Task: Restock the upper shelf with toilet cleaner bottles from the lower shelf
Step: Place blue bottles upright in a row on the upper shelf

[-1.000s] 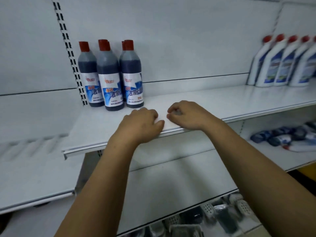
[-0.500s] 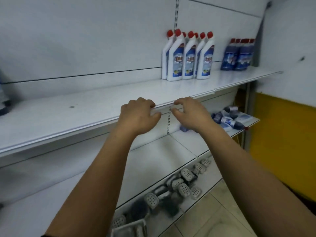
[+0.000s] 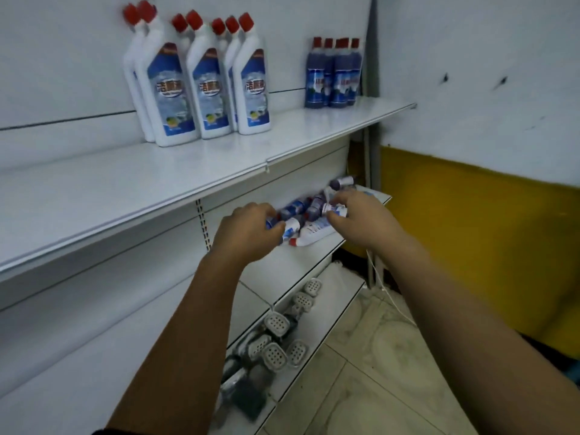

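Note:
Several toilet cleaner bottles lie in a pile [image 3: 306, 211] on the lower shelf [image 3: 301, 262] at its right end; some are dark blue, one is white with a red cap [image 3: 310, 235]. My left hand [image 3: 248, 233] curls its fingers round a bottle at the pile's left side. My right hand [image 3: 354, 218] grips another bottle at the pile's right. On the upper shelf [image 3: 188, 180] stand several white bottles with red caps [image 3: 207, 83] and, further right, several dark blue ones [image 3: 335, 76].
The bottom shelf [image 3: 314, 337] carries several grey perforated packages [image 3: 276, 340]. A white and yellow wall [image 3: 470, 199] closes the right side, close to the shelf ends. Pale tiled floor [image 3: 376, 372] lies below.
Both hands left the upper shelf's front edge and dropped to the lower shelf, closing on bottles in the pile. My view swung right and down.

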Action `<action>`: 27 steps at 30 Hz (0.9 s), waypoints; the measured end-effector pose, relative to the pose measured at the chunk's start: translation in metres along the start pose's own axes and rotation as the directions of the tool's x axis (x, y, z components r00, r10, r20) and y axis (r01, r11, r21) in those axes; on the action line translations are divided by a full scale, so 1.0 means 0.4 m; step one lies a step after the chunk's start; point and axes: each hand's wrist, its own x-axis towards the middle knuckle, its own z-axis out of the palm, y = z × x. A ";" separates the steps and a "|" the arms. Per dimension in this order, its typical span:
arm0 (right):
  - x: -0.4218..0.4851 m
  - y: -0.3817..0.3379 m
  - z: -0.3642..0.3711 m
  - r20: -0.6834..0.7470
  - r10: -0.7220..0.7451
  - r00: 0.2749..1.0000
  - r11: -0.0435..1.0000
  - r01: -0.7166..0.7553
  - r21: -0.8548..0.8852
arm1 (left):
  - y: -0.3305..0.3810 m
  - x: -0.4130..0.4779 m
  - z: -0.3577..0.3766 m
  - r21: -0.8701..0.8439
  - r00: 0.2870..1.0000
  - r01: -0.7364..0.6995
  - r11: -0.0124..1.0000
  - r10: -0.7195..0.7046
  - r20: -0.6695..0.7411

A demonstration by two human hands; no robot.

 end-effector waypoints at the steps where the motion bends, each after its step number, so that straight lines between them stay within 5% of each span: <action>1: 0.031 0.035 0.007 0.013 0.008 1.000 1.000 -0.008 -0.009 | -0.002 0.039 0.028 -0.011 1.000 0.024 1.000 -0.024 0.006; 17: 0.531 0.403 0.191 0.248 0.003 0.969 0.998 -0.020 0.066 | -0.029 0.496 0.338 -0.035 0.943 0.318 0.948 -0.312 0.113; 27: 0.800 0.632 0.392 0.526 -0.287 0.801 0.955 0.285 0.089 | -0.016 0.629 0.568 -0.167 0.789 0.614 0.772 -0.604 0.107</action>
